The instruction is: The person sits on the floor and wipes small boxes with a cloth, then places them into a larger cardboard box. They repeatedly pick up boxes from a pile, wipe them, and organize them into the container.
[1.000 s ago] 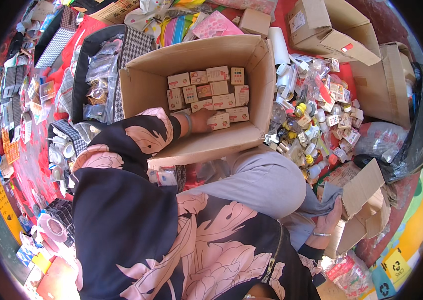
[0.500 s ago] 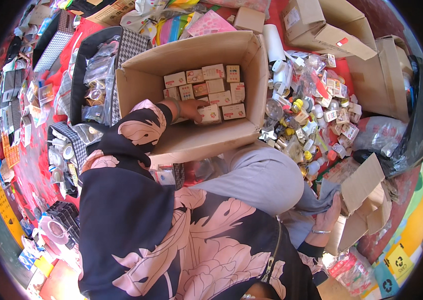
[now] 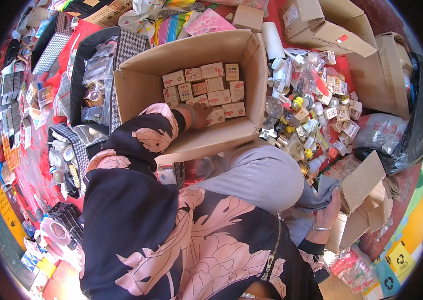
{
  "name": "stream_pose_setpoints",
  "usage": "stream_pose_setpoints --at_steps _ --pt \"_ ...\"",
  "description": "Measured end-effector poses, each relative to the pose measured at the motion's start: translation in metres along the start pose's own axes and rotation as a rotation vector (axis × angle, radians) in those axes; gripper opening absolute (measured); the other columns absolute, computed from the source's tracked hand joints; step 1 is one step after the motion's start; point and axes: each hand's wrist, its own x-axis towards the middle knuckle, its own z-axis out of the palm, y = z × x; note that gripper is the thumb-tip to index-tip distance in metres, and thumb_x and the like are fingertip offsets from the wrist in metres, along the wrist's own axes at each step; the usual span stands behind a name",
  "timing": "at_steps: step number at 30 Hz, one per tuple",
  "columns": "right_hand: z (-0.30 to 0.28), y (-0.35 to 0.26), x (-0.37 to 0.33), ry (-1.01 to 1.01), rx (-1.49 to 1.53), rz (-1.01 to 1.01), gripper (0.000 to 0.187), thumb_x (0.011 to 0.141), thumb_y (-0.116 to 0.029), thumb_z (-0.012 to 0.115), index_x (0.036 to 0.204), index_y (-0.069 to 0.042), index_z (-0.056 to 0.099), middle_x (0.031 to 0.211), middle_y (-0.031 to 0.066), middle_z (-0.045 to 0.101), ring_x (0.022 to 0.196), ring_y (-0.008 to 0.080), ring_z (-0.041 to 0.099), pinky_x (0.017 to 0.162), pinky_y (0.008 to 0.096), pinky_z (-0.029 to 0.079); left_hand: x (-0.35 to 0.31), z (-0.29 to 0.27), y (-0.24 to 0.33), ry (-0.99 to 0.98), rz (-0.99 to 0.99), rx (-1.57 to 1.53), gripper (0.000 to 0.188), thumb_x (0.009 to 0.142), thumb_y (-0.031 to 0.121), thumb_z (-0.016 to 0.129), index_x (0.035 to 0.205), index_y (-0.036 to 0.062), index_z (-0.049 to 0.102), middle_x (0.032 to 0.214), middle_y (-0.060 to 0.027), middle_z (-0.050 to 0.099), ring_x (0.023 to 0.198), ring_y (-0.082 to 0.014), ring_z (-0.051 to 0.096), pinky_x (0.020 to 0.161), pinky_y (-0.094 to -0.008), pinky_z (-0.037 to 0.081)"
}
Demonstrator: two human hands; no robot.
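Note:
A large cardboard box [image 3: 191, 52] stands before me with several small white printed boxes [image 3: 219, 97] lined up on its bottom. My left hand [image 3: 200, 116] reaches into it over the near wall. Its partly bent fingers touch the left side of a small white box [image 3: 215, 117] in the nearest row; the fingertips are partly hidden. Down at the right, my right hand [image 3: 327, 214] lies with its fingers stretched out along grey fabric [image 3: 324, 192], beside a small opened carton [image 3: 366, 195]. It grips nothing that I can see.
Right of the large box spreads a pile of small bottles and little boxes [image 3: 316, 115]. Empty-looking cartons [image 3: 326, 27] and a black plastic bag [image 3: 411, 135] lie beyond it. On the left are checked fabric bins [image 3: 131, 45] of packaged goods. My grey trouser leg [image 3: 266, 175] is near the box.
My left hand has drawn slightly left and lower, off the top of the small white box. That box now sits slightly further right. My right hand stays in place.

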Motion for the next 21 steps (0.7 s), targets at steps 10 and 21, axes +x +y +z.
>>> stream_pose_setpoints --at_steps 10,21 --pt "-0.003 0.003 0.001 -0.045 0.002 0.028 0.033 0.093 -0.021 0.051 0.116 0.003 0.052 0.112 0.0099 0.059 0.102 0.0196 0.058 0.09 0.0335 0.046 0.021 0.014 -0.034 -0.226 0.009 -0.137 0.066 0.085 0.06 0.044 0.112 0.0024 0.06 0.105 -0.0228 0.061 0.097 -0.0367 0.059 0.086 -0.0436 0.043" --pt "0.006 0.004 -0.006 -0.008 -0.009 0.021 0.032 0.093 -0.022 0.052 0.114 0.002 0.054 0.112 0.0088 0.059 0.1 0.0193 0.058 0.089 0.0329 0.046 0.056 0.047 -0.045 -0.015 0.023 -0.139 0.054 0.084 0.052 0.05 0.105 0.0051 0.064 0.092 -0.0206 0.064 0.087 -0.0332 0.062 0.082 -0.0411 0.046"
